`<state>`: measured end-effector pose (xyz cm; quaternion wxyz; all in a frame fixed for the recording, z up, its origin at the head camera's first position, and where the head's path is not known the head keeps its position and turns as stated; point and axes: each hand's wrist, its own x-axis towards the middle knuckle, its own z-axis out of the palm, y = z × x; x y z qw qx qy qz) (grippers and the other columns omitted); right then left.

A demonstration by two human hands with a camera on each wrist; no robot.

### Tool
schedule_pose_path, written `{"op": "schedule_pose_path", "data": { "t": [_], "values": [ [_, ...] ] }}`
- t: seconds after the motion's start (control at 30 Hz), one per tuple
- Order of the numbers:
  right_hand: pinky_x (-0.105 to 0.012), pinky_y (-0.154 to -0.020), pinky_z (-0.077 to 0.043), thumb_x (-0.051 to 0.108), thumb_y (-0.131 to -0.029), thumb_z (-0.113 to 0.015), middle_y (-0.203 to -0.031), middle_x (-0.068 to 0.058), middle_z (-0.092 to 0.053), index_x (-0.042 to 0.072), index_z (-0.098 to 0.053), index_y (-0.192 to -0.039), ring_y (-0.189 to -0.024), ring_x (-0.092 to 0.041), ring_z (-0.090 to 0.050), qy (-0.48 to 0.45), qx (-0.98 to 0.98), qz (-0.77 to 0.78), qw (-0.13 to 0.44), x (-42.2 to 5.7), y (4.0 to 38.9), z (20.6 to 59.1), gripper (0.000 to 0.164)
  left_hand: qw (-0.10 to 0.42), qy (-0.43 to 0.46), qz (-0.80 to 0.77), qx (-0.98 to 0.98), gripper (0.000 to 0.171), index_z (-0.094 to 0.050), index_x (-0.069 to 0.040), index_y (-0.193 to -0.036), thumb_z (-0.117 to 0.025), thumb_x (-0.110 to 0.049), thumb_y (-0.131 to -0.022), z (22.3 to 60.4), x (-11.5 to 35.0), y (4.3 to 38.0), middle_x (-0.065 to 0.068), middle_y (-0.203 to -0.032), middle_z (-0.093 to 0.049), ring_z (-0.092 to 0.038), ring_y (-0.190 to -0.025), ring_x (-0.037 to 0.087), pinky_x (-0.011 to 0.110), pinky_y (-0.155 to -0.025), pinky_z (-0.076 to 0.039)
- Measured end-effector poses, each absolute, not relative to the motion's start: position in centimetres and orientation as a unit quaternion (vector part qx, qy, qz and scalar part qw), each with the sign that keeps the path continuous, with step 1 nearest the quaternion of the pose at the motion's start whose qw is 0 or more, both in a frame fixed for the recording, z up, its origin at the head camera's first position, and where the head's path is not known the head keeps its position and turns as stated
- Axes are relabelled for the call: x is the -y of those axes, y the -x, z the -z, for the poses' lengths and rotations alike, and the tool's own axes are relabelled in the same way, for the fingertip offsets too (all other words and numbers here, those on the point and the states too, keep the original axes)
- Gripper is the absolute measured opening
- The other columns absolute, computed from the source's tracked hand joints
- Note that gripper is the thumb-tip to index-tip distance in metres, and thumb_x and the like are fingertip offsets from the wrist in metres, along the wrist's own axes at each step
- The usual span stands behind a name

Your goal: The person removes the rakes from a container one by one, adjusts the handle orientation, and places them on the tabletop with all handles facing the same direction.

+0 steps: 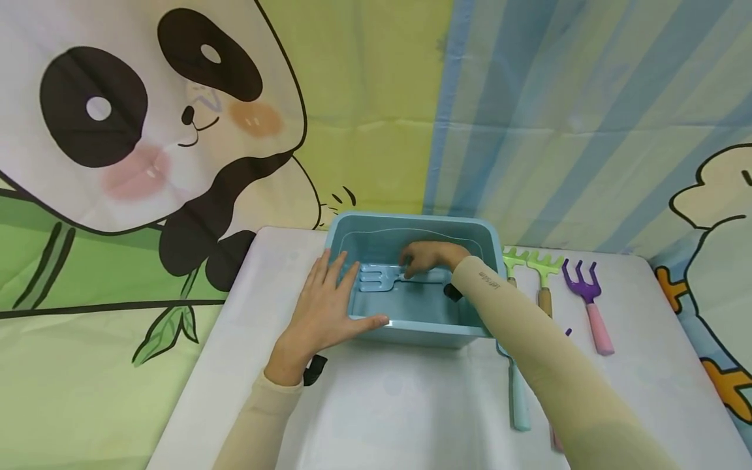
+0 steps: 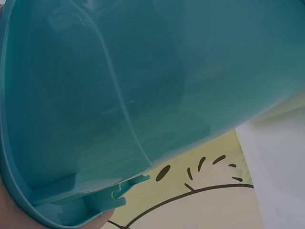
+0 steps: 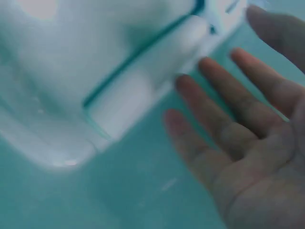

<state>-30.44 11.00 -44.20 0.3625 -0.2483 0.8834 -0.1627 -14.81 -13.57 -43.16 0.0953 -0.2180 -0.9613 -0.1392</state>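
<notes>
A light blue plastic bin [image 1: 411,333] stands on the white table, its inside facing up. My left hand [image 1: 323,310] has its fingers spread over the bin's left side, the thumb along the front rim. In the left wrist view the bin's outer wall [image 2: 119,95] fills most of the picture. My right hand [image 1: 431,256] reaches down inside the bin, above a light blue toy garden fork [image 1: 378,281] lying on the floor. In the right wrist view the fingers [image 3: 214,124] are loosely extended beside the fork's handle [image 3: 138,93], not curled around it; that view is blurred.
Right of the bin lie two green rakes [image 1: 544,264] and a purple fork [image 1: 584,287] with a pink handle. A tool with a light blue handle [image 1: 519,401] lies nearer, partly behind the right sleeve. A printed panda curtain [image 1: 364,130] hangs behind the table.
</notes>
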Motion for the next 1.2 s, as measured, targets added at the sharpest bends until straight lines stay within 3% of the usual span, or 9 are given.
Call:
{"op": "schedule_pose_path", "data": {
  "t": [0.2,0.4,0.67,0.77,0.93,1.2],
  "values": [
    [-0.043,-0.102,-0.045,0.012,-0.097,-0.064,-0.136,-0.015,-0.057,0.003,-0.057,-0.136,-0.126,-0.031,-0.052,0.255,-0.889,0.147,0.351,-10.5,30.5,45.9,0.041,0.094,0.216,0.140,0.962,0.117,-0.044,-0.005,-0.150,-0.045,-0.093,-0.074,43.0,13.5,14.9,0.018,-0.160,-0.028,-0.008,-0.150,0.040,0.052,-0.120,-0.008],
    [-0.041,-0.099,-0.048,0.000,-0.093,-0.061,-0.128,-0.013,-0.061,0.004,-0.061,-0.131,-0.120,-0.029,-0.056,0.253,-0.911,0.119,0.304,-9.9,30.0,47.3,0.038,0.093,0.214,0.134,0.963,0.116,-0.045,-0.005,-0.150,-0.045,-0.093,-0.073,43.0,13.5,15.0,0.019,-0.160,-0.028,-0.009,-0.150,0.040,0.053,-0.120,-0.009],
    [-0.039,-0.097,-0.048,-0.002,-0.089,-0.063,-0.121,-0.010,-0.062,0.006,-0.063,-0.122,-0.111,-0.026,-0.058,0.254,-0.913,0.100,0.303,-9.3,29.5,47.7,0.034,0.086,0.215,0.128,0.964,0.116,-0.044,-0.005,-0.151,-0.045,-0.092,-0.074,42.9,13.5,14.9,0.019,-0.160,-0.027,-0.007,-0.150,0.040,0.052,-0.120,-0.007],
    [-0.039,-0.090,-0.052,0.001,-0.089,-0.066,-0.120,-0.008,-0.061,0.008,-0.064,-0.120,-0.104,-0.024,-0.059,0.237,-0.905,0.117,0.334,-9.4,29.6,47.5,0.032,0.088,0.215,0.129,0.964,0.116,-0.044,-0.005,-0.151,-0.045,-0.092,-0.074,42.9,13.5,14.9,0.019,-0.160,-0.027,-0.007,-0.150,0.040,0.052,-0.120,-0.007],
    [-0.041,-0.078,-0.056,0.002,-0.088,-0.073,-0.122,-0.009,-0.056,0.008,-0.061,-0.125,-0.095,-0.025,-0.057,0.162,-0.864,0.207,0.430,-9.8,29.5,47.0,0.040,0.093,0.218,0.130,0.963,0.115,-0.045,-0.005,-0.150,-0.046,-0.091,-0.075,43.0,13.6,14.9,0.019,-0.159,-0.029,-0.008,-0.150,0.040,0.053,-0.120,-0.009],
    [-0.041,-0.076,-0.056,0.003,-0.089,-0.073,-0.115,-0.012,-0.058,0.009,-0.056,-0.131,-0.095,-0.026,-0.058,0.100,-0.784,0.302,0.534,-9.9,29.9,46.7,0.046,0.088,0.213,0.138,0.963,0.114,-0.045,-0.006,-0.151,-0.045,-0.091,-0.075,43.0,13.6,14.8,0.018,-0.159,-0.028,-0.006,-0.151,0.039,0.052,-0.120,-0.007]
  ]
}}
